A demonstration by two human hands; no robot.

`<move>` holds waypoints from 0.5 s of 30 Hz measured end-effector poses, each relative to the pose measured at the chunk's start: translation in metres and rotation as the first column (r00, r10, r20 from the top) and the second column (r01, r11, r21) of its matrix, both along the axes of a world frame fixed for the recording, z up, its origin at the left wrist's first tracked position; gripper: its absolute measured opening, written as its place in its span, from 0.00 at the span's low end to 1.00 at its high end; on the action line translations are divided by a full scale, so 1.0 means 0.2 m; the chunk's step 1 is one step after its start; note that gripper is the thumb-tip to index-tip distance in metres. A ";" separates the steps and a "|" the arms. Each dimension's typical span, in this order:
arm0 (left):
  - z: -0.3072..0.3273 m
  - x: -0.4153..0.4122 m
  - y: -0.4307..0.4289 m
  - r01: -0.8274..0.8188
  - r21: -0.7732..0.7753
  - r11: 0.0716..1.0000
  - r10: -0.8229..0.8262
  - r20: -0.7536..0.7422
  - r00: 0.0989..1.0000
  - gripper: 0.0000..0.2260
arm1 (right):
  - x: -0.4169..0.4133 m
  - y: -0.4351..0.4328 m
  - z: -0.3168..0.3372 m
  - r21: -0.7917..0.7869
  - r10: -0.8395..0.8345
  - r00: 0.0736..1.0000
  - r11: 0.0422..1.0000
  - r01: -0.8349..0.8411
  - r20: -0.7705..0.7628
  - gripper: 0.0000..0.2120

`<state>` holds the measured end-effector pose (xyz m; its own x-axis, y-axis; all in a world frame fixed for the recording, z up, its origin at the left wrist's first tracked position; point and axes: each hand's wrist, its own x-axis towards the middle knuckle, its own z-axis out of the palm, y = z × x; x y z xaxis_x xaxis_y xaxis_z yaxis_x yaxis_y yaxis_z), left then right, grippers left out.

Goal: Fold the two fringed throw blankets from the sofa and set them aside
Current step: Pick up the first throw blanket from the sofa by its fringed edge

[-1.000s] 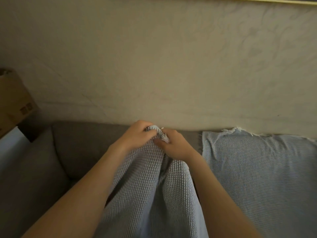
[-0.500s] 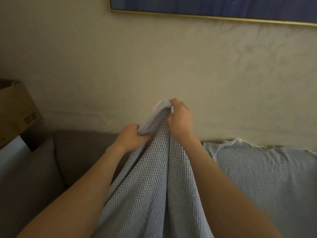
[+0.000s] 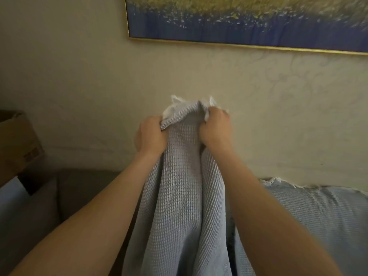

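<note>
**Held blanket: top edge bunched between two fists, length hanging straight down**

Both of my hands are on the same cloth at the centre of the frame. My left hand has its fingers curled over the upper edge of the held blanket, gripping a fold of the waffle weave. My right hand pinches the same edge just beside it and sits slightly higher in the picture. White fringe stands up above and between the two fists. My fingertips are buried in the cloth, so I cannot tell how much of it each hand has gathered.

Finding: the gripped edge runs a short way left to right between my hands, which are near each other. The blanket's long axis drops from them to the bottom edge of the frame, between my forearms. Neither hand is nearer the cloth, as both are on it.

Judgement: the next move turns on that edge. The hands would need to part along it to the left and right to open the cloth flat before a fold.

The second blanket lies spread over the sofa at the lower right, nearer my right arm, with its fringe at the top. It is not yet folded.

Also noted: a painting on the wall at the upper right and a cardboard box at the left edge.
</note>
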<state>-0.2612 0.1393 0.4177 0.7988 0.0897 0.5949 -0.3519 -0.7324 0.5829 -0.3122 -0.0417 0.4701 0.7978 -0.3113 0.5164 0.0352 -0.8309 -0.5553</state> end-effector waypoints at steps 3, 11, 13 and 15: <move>-0.12 0.02 0.09 0.046 0.095 0.994 -0.029 -0.179 0.983 0.12 | -0.08 -0.06 -0.19 -0.094 -0.120 0.955 0.991 0.098 -0.271 0.26; -0.36 -0.13 0.02 0.611 0.125 0.782 -0.456 -0.554 0.696 0.17 | -0.26 0.04 -0.65 0.203 0.465 0.855 0.882 -0.425 -0.231 0.36; -0.42 -0.19 -0.01 0.629 0.043 0.776 -0.510 -0.544 0.666 0.11 | -0.29 0.06 -0.75 0.260 0.549 0.786 0.833 -0.488 -0.285 0.36; -0.45 -0.23 -0.02 0.612 -0.027 0.790 -0.527 -0.539 0.657 0.10 | -0.29 0.05 -0.80 0.259 0.542 0.764 0.840 -0.477 -0.350 0.29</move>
